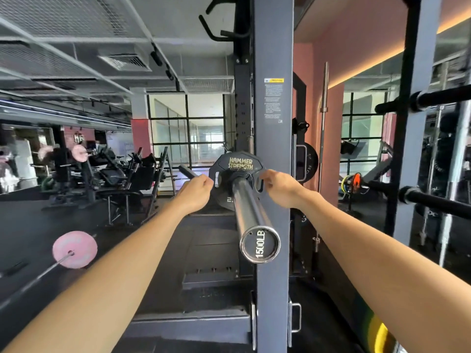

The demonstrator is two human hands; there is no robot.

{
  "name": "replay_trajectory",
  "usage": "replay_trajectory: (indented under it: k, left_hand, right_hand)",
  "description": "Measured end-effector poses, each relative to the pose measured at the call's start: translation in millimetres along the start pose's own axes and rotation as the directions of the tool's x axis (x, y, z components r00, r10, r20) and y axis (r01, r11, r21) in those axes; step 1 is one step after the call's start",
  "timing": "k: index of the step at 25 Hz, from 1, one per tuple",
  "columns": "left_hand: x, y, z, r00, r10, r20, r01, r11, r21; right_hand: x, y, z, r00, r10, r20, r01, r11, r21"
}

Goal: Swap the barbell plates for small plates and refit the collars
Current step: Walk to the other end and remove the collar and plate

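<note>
In the head view, the left hand (196,191) and right hand (279,187) grasp the small plate (235,171) at 9 and 3 o'clock. It sits far along the barbell sleeve (248,212), probably so both grips keep it square while seating. No collar is visible.

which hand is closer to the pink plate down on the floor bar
Left. The left hand grips the black plate's left edge, above the pink plate; the right hand grips its right edge.

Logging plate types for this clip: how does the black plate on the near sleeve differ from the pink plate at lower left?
The black plate is lettered HAMMER STRENGTH, has grip slots, and is held by the left hand and right hand. The pink plate is plain, unslotted and untouched, on a thinner bar. Both are round and mounted on a bar.
</note>
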State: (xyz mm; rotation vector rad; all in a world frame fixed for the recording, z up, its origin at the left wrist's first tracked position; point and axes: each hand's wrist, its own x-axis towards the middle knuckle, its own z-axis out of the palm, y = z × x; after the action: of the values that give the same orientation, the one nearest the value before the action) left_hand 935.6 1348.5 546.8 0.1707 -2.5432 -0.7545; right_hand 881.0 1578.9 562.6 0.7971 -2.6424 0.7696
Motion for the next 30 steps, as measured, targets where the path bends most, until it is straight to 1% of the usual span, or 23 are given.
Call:
replay_trajectory:
  k: [5,7,9,11,14,18,21,23,24,27,30]
  left_hand:
    - [34,-3,24,1.000,0.006,0.022,-0.005,0.999,-0.048]
    - [43,-2,33,0.998,-0.024,0.054,0.031,0.991,-0.133]
    - [52,1,45,0.995,-0.054,0.088,0.074,0.965,-0.253]
    - [57,7,54,0.992,-0.077,0.099,0.106,0.937,-0.333]
    - [58,12,59,0.993,-0.100,0.058,0.114,0.920,-0.374]
    - [61,10,56,0.993,-0.093,0.069,0.115,0.872,-0.477]
    - [61,14,53,0.989,-0.110,0.099,0.145,0.847,-0.511]
    - [61,17,53,0.986,-0.118,0.114,0.161,0.836,-0.525]
    - [62,18,54,0.985,-0.124,0.116,0.167,0.831,-0.531]
    - [63,23,57,0.987,-0.131,0.097,0.163,0.814,-0.557]
    - [65,27,56,0.985,-0.142,0.095,0.171,0.809,-0.562]
  right_hand:
    - [42,3,24,0.995,-0.066,0.073,0.069,0.997,-0.039]
    - [51,4,28,0.993,-0.085,0.077,0.088,0.995,-0.045]
    - [58,6,30,0.994,-0.106,0.040,0.107,0.994,-0.035]
    - [62,9,33,0.993,-0.114,0.003,0.114,0.993,-0.042]
    - [65,13,39,0.997,-0.074,-0.030,0.074,0.997,-0.005]
    - [68,17,47,0.998,0.021,-0.058,-0.017,0.998,0.062]
    - [62,22,49,0.998,0.066,0.000,-0.066,0.993,0.094]
    - [60,27,44,0.996,0.072,0.051,-0.076,0.994,0.081]
    - [62,28,42,0.995,0.081,0.055,-0.084,0.994,0.071]
    - [69,25,31,0.994,0.112,0.003,-0.112,0.989,0.094]
    - [78,20,30,0.995,0.100,-0.002,-0.099,0.981,0.167]
